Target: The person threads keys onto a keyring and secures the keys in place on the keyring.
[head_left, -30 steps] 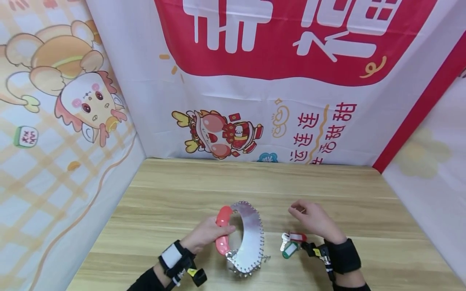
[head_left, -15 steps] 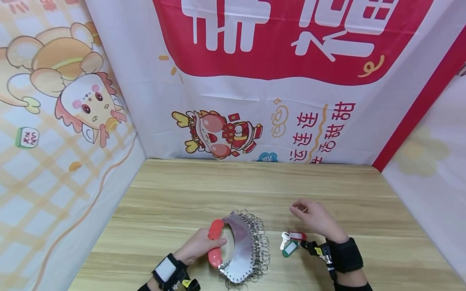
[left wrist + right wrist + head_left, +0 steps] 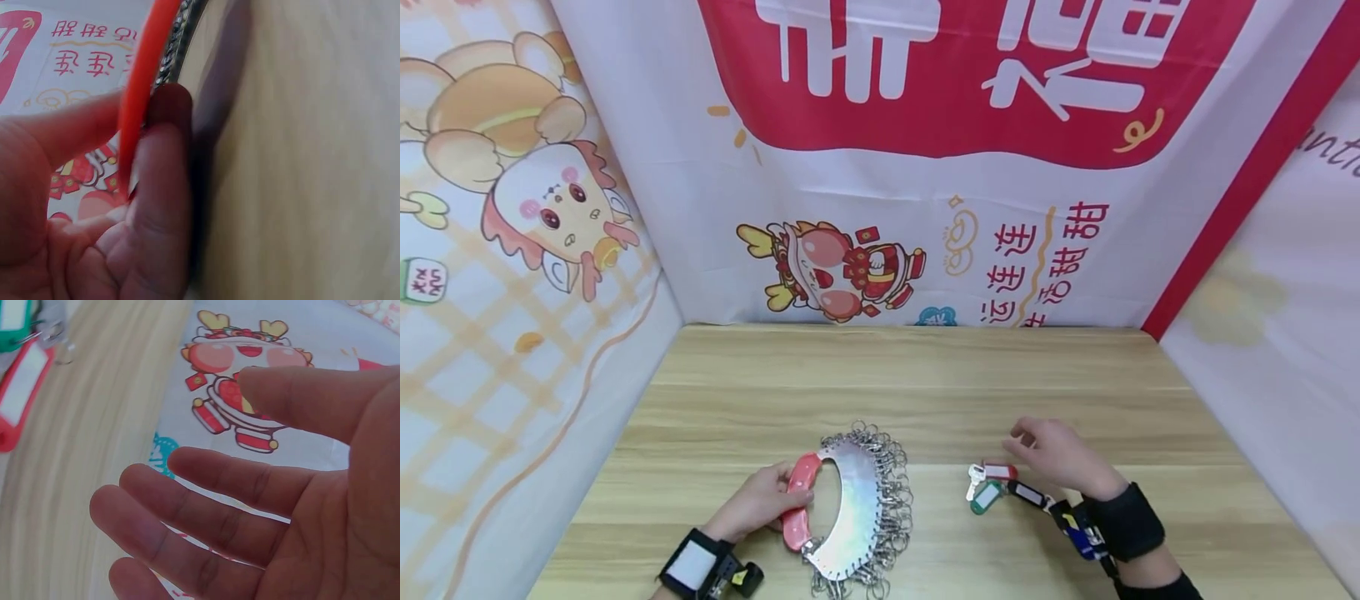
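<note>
A crescent-shaped metal key-ring holder (image 3: 852,504) with a red handle (image 3: 801,500) is at the centre-left of the head view. Many small rings and clasps (image 3: 891,500) fringe its curved edge. My left hand (image 3: 760,504) grips the handle, thumb on top and fingers beneath; the red handle (image 3: 140,81) also shows between thumb and fingers in the left wrist view. On the right, my right hand (image 3: 1063,457) holds nothing, its fingers loosely bent in the right wrist view. Just left of it lie a silver key (image 3: 975,480), a red tag (image 3: 1000,472), a green tag (image 3: 986,497) and a black tag (image 3: 1027,493).
The wooden table (image 3: 910,375) runs back to a white and red printed cloth (image 3: 940,179). Patterned cloth (image 3: 527,367) hangs along the left side and pale cloth (image 3: 1262,400) along the right.
My left hand has moved the key-ring holder left and turned its plate face-up, so its rings now fan out along the edge. My right hand stays near the tags. The head view has shifted slightly.
</note>
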The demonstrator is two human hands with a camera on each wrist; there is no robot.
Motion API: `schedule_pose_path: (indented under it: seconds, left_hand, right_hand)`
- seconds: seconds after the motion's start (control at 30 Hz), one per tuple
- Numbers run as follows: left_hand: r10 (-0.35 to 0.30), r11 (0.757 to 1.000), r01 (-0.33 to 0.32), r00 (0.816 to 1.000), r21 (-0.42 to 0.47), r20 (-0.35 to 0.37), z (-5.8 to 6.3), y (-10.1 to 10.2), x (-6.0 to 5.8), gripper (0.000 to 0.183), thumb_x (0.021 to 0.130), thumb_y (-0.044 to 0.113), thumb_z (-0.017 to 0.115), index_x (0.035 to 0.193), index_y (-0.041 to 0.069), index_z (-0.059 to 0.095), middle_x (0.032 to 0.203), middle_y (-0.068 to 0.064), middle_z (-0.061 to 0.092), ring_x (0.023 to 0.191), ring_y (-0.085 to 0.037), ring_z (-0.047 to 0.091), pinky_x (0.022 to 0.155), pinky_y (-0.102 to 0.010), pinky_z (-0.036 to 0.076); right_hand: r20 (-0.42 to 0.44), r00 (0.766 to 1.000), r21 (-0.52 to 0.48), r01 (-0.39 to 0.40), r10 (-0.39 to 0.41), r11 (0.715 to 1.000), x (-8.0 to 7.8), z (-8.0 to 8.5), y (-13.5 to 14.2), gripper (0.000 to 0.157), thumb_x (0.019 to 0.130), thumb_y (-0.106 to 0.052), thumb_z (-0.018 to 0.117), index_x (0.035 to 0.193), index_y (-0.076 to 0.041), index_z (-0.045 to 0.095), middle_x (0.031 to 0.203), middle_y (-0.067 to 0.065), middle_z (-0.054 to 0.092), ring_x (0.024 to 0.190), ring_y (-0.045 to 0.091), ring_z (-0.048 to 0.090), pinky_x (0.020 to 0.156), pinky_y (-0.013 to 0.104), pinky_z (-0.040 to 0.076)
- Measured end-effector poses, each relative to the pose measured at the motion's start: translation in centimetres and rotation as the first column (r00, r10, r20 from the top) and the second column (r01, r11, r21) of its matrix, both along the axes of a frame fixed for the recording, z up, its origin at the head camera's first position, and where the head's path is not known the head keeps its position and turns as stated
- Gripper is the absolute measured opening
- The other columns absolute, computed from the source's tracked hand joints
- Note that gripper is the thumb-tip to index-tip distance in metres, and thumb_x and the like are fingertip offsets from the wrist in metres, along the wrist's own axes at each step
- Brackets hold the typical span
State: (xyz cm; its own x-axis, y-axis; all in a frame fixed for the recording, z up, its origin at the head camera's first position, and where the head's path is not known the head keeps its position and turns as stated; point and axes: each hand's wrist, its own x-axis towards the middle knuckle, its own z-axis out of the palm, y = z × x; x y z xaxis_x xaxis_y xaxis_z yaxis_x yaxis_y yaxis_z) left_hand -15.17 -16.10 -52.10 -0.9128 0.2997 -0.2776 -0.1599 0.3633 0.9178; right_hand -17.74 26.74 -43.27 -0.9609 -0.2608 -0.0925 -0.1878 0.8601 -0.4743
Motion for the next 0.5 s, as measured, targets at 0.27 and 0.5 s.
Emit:
schedule_pose_path:
  seconds: [0.27,0.5]
  left_hand:
    - [0.062,0.972,-0.067,0.998,-0.226,-0.029,2.3,-1.8,-0.6,0.031,0.095,0.034,0.055,0.085,0.004,0.059,0.071,-0.007,0.059,0.06,-0.018,0.057,0.054,-0.031,0.048]
    - [-0.042,0.894,-0.068,0.971,-0.442,-0.235,4.4,-1.0,-2.1,0.022,0.092,0.028,0.06,0.081,0.01,0.064,0.066,-0.002,0.058,0.055,-0.014,0.048,0.051,-0.029,0.04]
  right_hand:
    - [0.022,1.0,0.026,-0.016,0.015,1.0,0.1,-0.8,-0.1,0.023,0.09,-0.027,0.063,0.1,-0.006,0.066,0.078,-0.002,0.06,0.067,0.011,0.054,0.061,0.032,0.046]
    - [-0.122,0.982,0.082,-0.137,0.146,0.987,-0.1,-3.1,-2.1,0.017,0.082,-0.019,0.071,0.093,-0.006,0.069,0.067,-0.008,0.056,0.055,0.003,0.047,0.053,0.024,0.041]
